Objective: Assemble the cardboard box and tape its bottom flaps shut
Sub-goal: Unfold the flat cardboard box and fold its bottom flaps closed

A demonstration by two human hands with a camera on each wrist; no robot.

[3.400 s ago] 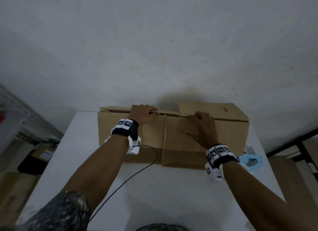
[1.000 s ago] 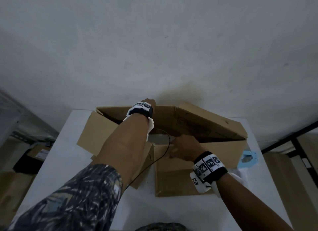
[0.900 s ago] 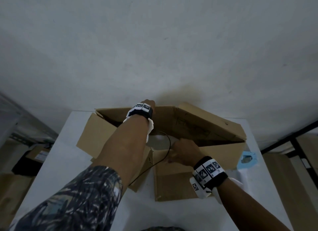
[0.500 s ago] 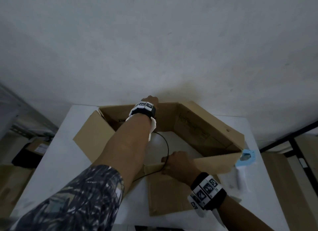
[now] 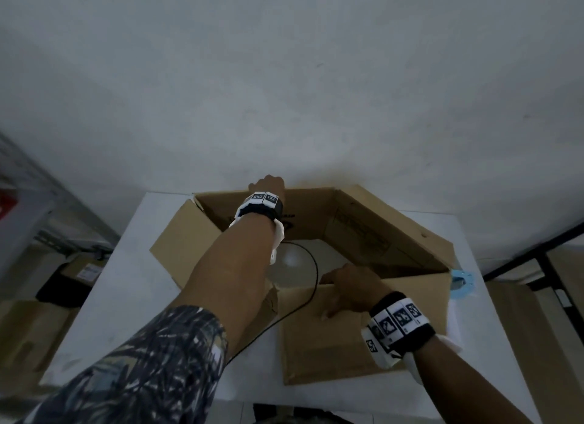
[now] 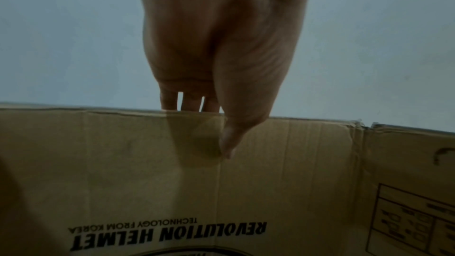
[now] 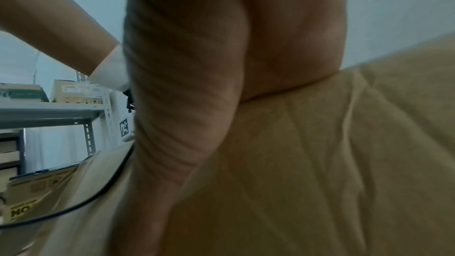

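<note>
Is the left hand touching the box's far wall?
Touching. The left wrist view shows the left hand hooked over the cardboard box far wall's top edge, thumb inside, fingers behind.

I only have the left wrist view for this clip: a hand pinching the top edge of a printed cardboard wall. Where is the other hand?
Observer: The right hand grips the top edge of the near wall of the cardboard box, opposite the left hand on the far wall.
Operator: Is the bottom closed?
Observer: No. The head view shows the white table through the box's open middle.
Operator: Any tape around?
Observer: A blue tool, likely a tape dispenser, lies on the table just right of the box, with neither hand on it.
</note>
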